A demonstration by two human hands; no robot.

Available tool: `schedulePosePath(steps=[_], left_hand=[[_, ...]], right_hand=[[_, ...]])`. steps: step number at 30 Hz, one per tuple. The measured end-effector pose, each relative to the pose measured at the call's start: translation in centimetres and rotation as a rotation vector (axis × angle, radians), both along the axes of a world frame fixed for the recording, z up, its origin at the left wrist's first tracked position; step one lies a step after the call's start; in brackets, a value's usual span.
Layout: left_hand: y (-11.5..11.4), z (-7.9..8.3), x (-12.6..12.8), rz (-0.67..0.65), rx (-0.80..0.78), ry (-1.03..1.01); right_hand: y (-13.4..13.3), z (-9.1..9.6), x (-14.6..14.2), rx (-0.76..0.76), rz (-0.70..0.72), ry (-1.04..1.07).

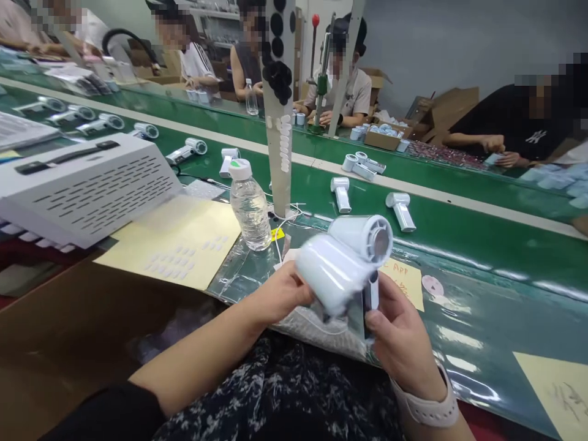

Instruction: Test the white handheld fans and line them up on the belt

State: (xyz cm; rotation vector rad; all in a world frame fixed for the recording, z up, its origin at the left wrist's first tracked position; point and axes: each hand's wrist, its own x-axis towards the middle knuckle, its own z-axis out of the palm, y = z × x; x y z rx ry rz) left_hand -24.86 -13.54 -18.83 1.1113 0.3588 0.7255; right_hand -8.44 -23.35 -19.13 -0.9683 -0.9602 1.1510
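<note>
My left hand is closed at the left side of a glossy white handheld fan, which is smeared by motion. Its lower part is hard to make out. My right hand, with a pale watch strap at the wrist, grips the dark-sided handle of a second white handheld fan. That fan's round, ribbed end faces right. Both fans are held close together above the bench's near edge, the blurred one in front, and I cannot tell whether they touch.
A water bottle stands left of a post. Farther left are a slotted grey box and a yellow sheet with small white pieces. More fans lie on the green conveyor. Several co-workers sit across it.
</note>
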Motion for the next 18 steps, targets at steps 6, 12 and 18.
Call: schedulePosePath(steps=[6, 12, 18], left_hand=[[-0.6, -0.9, 1.6, -0.149, -0.239, -0.098], [-1.4, -0.4, 2.0, -0.2, -0.178, -0.148], [-1.4, -0.4, 2.0, -0.142, -0.157, -0.085]], right_hand=[[-0.9, 0.1, 0.4, -0.067, -0.094, 0.148], [-2.0, -0.8, 0.4, -0.052, -0.132, 0.116], [-2.0, -1.1, 0.2, -0.131, -0.152, 0.109]])
